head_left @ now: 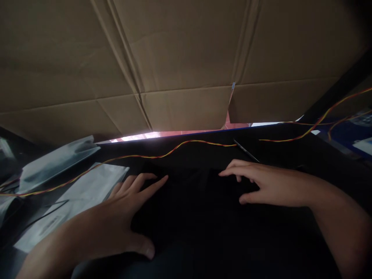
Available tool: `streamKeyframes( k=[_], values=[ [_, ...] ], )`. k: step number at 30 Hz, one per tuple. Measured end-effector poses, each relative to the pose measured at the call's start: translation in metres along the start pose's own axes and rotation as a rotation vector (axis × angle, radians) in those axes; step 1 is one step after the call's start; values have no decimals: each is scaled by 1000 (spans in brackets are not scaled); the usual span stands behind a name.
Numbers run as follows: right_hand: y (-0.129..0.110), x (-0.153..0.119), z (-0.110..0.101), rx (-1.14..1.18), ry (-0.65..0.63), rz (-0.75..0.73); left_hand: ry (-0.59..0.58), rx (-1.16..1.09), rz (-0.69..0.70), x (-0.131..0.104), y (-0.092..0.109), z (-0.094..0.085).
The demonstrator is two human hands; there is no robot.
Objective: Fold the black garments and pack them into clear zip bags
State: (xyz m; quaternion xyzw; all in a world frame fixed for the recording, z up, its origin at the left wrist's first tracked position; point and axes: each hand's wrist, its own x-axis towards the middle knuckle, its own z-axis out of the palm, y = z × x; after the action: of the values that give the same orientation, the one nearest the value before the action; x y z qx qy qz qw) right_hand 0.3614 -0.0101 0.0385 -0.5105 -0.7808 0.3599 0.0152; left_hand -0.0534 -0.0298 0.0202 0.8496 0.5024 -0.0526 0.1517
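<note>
Both my hands are over a very dark black surface [192,217], perhaps cloth; its detail is lost in the dimness. My left hand [128,209] has its fingers spread and thumb apart, holding nothing that shows. A flat whitish plastic bag [84,190] with a small label lies just beyond its wrist. On the other side, my right hand [255,180] stretches its fingers leftward with the thumb apart and nothing in the grip. Close behind its knuckles lies a thin dark flat object [247,150] with a pale edge, whose kind I cannot make out.
A twisted red and yellow wire [186,142] runs across behind my hands. Large cardboard [186,50] rises at the back, with a bright gap under it. Another translucent bag [58,162] lies at the left, near a thin black cable [43,215]. Something blue [345,133] is at the right.
</note>
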Motion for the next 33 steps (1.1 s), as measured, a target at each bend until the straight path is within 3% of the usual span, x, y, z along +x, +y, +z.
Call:
streamKeyframes(
  k=[2,5,7,10,11,12,14,16,18,25,27,30,31,33],
  values=[
    [2,0,0,33,9,25,22,16,16,0,-3,0],
    [6,5,-2,115,50,-56,95,32,50,7,-4,-4],
    [7,11,-2,96,299,-121,199,43,102,13,0,-8],
    [2,20,3,-92,904,-156,345,26,156,22,8,-16],
    [-2,23,6,-139,1005,-185,370,12,156,24,11,-18],
    [-7,24,10,-161,987,-233,370,-2,148,25,13,-21],
    [-18,26,20,-146,689,-348,289,-22,130,26,16,-24],
    [-28,27,29,-125,339,-393,129,-37,117,25,15,-25],
    [-32,29,36,-121,186,-357,5,-69,98,24,11,-22],
    [-22,37,42,161,211,-49,-108,-291,-44,15,-6,-7],
    [-22,37,43,182,311,15,-174,-318,-87,13,-2,-7],
    [-28,34,44,95,565,-75,-117,-222,-42,14,7,-10],
    [-32,33,44,58,567,-161,-50,-169,-4,15,10,-9],
    [-38,29,46,-12,422,-348,59,-81,65,18,14,-7]
  ],
)
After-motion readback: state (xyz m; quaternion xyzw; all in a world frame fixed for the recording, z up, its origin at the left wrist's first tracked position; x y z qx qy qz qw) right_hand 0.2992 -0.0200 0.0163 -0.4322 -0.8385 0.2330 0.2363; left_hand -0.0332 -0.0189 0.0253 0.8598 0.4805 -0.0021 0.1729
